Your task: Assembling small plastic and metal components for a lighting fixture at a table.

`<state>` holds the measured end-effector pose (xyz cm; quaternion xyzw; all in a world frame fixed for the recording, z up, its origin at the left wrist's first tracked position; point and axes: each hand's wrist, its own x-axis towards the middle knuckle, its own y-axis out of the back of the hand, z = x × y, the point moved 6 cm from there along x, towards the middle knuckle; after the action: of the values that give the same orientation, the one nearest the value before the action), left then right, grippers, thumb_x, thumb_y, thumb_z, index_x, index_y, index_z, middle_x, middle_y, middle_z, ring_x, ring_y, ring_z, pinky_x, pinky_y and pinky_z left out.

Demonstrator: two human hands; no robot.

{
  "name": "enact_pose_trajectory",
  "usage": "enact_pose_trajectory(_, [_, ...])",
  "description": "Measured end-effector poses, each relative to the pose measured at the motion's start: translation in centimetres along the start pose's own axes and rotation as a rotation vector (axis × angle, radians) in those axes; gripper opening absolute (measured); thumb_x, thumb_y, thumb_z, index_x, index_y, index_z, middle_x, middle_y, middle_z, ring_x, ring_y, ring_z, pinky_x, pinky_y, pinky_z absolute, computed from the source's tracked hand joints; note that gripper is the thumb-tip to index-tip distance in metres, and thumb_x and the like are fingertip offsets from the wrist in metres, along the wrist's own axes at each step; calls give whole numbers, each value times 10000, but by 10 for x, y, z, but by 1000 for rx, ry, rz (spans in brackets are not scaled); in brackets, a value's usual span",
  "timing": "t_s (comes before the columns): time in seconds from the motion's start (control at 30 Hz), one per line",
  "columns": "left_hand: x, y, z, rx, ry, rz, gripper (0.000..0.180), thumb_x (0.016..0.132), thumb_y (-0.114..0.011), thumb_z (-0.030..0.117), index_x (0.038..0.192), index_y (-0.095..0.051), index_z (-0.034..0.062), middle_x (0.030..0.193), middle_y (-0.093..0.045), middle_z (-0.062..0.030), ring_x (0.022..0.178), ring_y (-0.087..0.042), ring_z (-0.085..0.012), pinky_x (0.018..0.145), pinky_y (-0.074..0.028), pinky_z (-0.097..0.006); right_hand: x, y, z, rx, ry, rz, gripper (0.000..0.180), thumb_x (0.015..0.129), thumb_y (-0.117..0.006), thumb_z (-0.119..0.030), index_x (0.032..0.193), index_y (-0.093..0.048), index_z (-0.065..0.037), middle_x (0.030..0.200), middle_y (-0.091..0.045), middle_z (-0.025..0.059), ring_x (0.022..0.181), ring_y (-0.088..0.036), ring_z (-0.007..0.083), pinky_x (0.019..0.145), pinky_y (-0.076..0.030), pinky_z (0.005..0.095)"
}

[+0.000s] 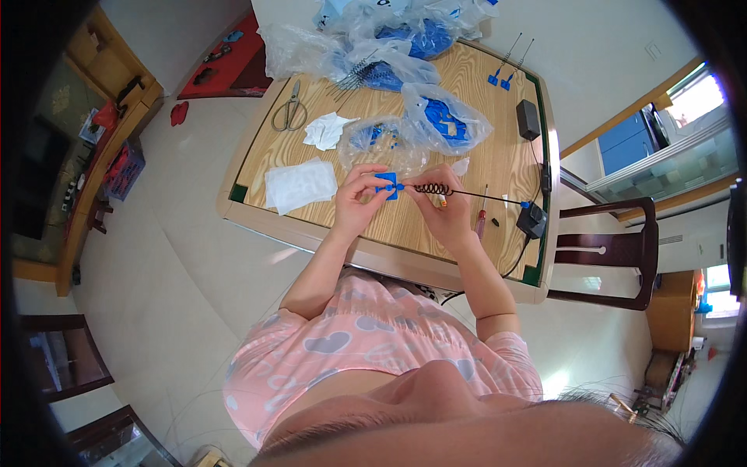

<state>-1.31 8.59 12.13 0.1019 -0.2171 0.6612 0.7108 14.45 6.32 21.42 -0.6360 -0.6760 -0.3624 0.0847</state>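
Currently, both hands are closed on small parts: the left hand (362,197) pinches a blue square piece (387,185) between thumb and fingers, while the right hand (445,208) grips a black coiled rod (433,189) near its blue end. The piece looks flat and sits just right of the white sheet (300,187); whether it is joined to the rod cannot be told. The rod winds into a coil, then runs thin and straight, away from the sheet. Beyond the sheet, to its right, a clear bag (406,158) holds small blue pieces; farther right, an open bag (478,126) contains larger blue parts.
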Motion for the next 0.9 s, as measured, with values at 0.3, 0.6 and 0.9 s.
enact_pose_trajectory(0.3, [-5, 3, -19, 118, 108, -32, 146, 783, -715, -46, 910, -686, 19, 1173, -575, -98, 865, -611, -78, 712, -509, -196, -7, -2, 23, 87, -155, 35, 180, 782, -732, -21, 893, -591, -18, 861, -623, 106, 778, -646, 217, 689, -504, 299])
enact_pose_trajectory(0.6, [-4, 2, -21, 114, 102, -24, 149, 780, -719, -45, 908, -689, 25, 1155, -584, -85, 795, -559, -38, 675, -473, -167, -6, -2, 24, 17, -169, -1, 178, 784, -733, -37, 892, -594, -19, 867, -625, 102, 802, -642, 228, 702, -499, 305])
enact_pose_trajectory(0.9, [-5, 1, -20, 128, 100, -28, 143, 779, -721, -41, 901, -688, 26, 1143, -590, -82, 783, -553, -30, 662, -467, -163, -5, -3, 29, -80, -102, -24, 185, 802, -724, -5, 908, -574, -16, 836, -646, 69, 790, -648, 130, 710, -508, 256])
